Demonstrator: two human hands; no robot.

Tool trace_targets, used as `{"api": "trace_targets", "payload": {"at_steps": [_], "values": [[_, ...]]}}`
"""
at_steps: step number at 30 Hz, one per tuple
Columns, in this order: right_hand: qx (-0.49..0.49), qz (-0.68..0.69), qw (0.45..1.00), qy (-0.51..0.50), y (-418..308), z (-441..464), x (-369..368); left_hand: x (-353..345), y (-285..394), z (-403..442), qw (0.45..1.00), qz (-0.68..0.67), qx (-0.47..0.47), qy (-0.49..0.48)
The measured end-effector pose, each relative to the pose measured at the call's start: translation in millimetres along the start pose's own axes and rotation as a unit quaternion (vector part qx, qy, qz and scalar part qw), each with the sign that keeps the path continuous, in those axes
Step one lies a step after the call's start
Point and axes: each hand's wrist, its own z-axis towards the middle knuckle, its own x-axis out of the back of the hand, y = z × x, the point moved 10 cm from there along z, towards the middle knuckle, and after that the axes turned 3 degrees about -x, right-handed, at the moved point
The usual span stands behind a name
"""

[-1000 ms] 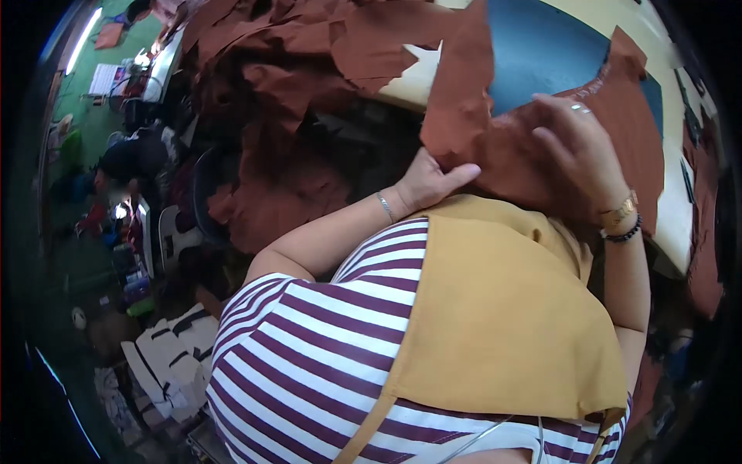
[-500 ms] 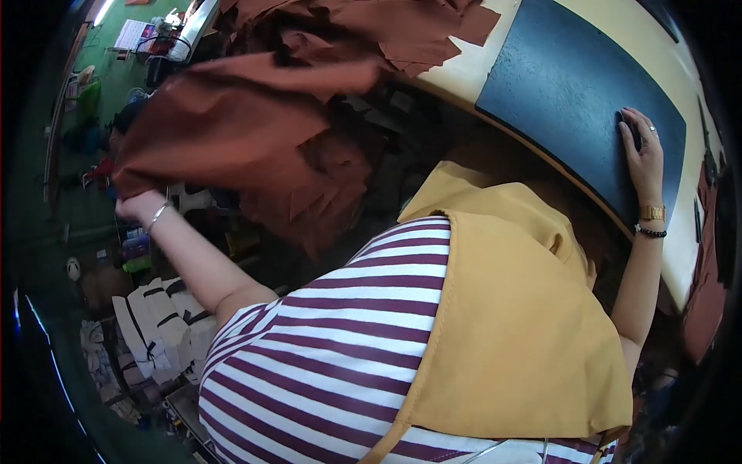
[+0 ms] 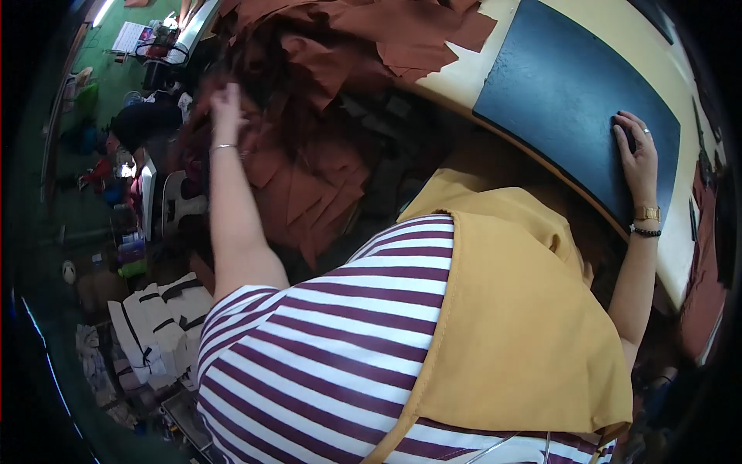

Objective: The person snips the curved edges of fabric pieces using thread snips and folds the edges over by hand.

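Resting half-spread right hand (image 3: 641,151) on blue-black mat (image 3: 558,94) beneath; reaching with blurred left hand (image 3: 226,110), grip unclear, beside brown leather pieces (image 3: 305,182).

And here's my left arm (image 3: 238,209), stretched well out in front, almost straight, wrist (image 3: 224,141) in line with the forearm. My left hand (image 3: 226,112) is a blur at the end of it, too smeared to read the grip. Over on the other side, my right forearm (image 3: 635,286) reaches forward too, and my right hand (image 3: 640,158) sits well apart from the left, fingers loosely bent, a gap at the thumb.
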Motion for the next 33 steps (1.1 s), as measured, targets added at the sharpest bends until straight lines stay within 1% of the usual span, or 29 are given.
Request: {"api": "trace_targets", "payload": {"at_steps": [1,2,3,4,5,6,7,8,10,11,13,16,18,20,22,24,25,26,27,29,30,31,32,33], "values": [[-0.001,0.003,1.0,0.0,0.3,0.0,0.2,-38.5,-36.7,8.0,0.995,0.073,0.027,-0.066],[-0.001,0.0,1.0,0.0,0.3,-0.3,0.6,-72.3,-89.5,29.4,0.974,0.173,-0.048,-0.137],[-0.001,-0.002,1.0,0.001,0.8,-0.4,0.5,-94.7,-109.5,13.1,0.948,0.193,-0.225,-0.115],[0.0,-0.004,1.0,0.0,0.8,-0.2,-0.2,-104.1,-170.9,6.7,0.946,0.26,-0.14,-0.131],[0.002,-0.006,1.0,0.003,0.5,-0.2,0.0,-112.3,-231.2,-3.8,0.929,0.331,-0.057,-0.155],[0.004,-0.007,1.0,0.005,0.4,-0.9,0.5,-111.8,-248.7,-37.8,0.924,0.347,0.039,-0.157],[0.007,-0.009,1.0,0.006,-0.4,-1.3,0.5,-111.6,-264.2,-59.4,0.911,0.357,0.106,-0.177],[0.0,-0.008,1.0,0.005,-0.5,-1.1,1.1,-110.6,-270.9,-76.8,0.904,0.36,0.149,-0.177],[-0.013,-0.005,1.0,0.002,-2.3,-0.4,1.2,-117.3,-282.8,-99.1,0.911,0.332,0.162,-0.185],[-0.013,-0.007,1.0,0.0,-1.9,-0.4,0.0,-119.2,-284.6,-107.4,0.913,0.337,0.169,-0.154],[-0.013,-0.012,1.0,0.005,-0.8,1.1,0.6,-124.9,-272.3,-115.4,0.918,0.346,0.174,-0.09],[-0.019,-0.008,1.0,-0.011,-1.6,2.1,-1.0,-144.0,-263.6,-95.4,0.861,0.469,0.06,-0.189],[-0.018,-0.01,1.0,0.008,-9.7,1.9,3.7,-129.6,-242.1,-100.0,0.889,0.446,0.046,-0.091],[-0.009,-0.006,1.0,0.017,-16.7,2.1,7.6,-133.6,-235.0,-82.6,0.885,0.458,0.044,-0.068],[-0.021,-0.008,0.999,0.024,-23.3,2.8,11.7,-129.0,-234.9,-72.4,0.926,0.369,0.077,0.0],[-0.017,-0.011,0.999,0.03,-25.4,3.3,13.9,-125.2,-235.0,-65.1,0.952,0.277,0.118,0.065],[-0.017,-0.013,0.999,0.037,-22.6,3.1,13.3,-132.5,-235.8,-65.4,0.978,0.113,0.146,0.096],[-0.019,-0.006,0.999,0.035,-21.7,3.2,13.3,-143.4,-236.4,-64.8,0.976,-0.054,0.171,0.122],[-0.021,-0.009,0.999,0.039,-23.0,3.0,14.6,-140.0,-219.9,-68.6,0.962,-0.054,0.187,0.189],[-0.029,-0.006,0.999,0.044,-25.6,2.2,16.1,-119.1,-154.4,-97.0,0.921,-0.053,0.22,0.317],[-0.034,-0.002,0.998,0.045,-25.8,2.0,16.6,-109.4,-126.2,-87.3,0.934,-0.084,0.149,0.313],[-0.042,0.003,0.998,0.045,-24.5,1.8,17.1,-104.3,-71.2,-93.6,0.909,-0.199,0.061,0.361],[-0.037,0.0,0.998,0.049,-24.1,2.4,17.9,-93.0,-48.4,-73.1,0.903,-0.163,-0.043,0.396],[-0.033,-0.003,0.998,0.051,-23.6,1.7,17.9,-85.9,14.9,-78.9,0.922,-0.059,-0.095,0.371]]}}
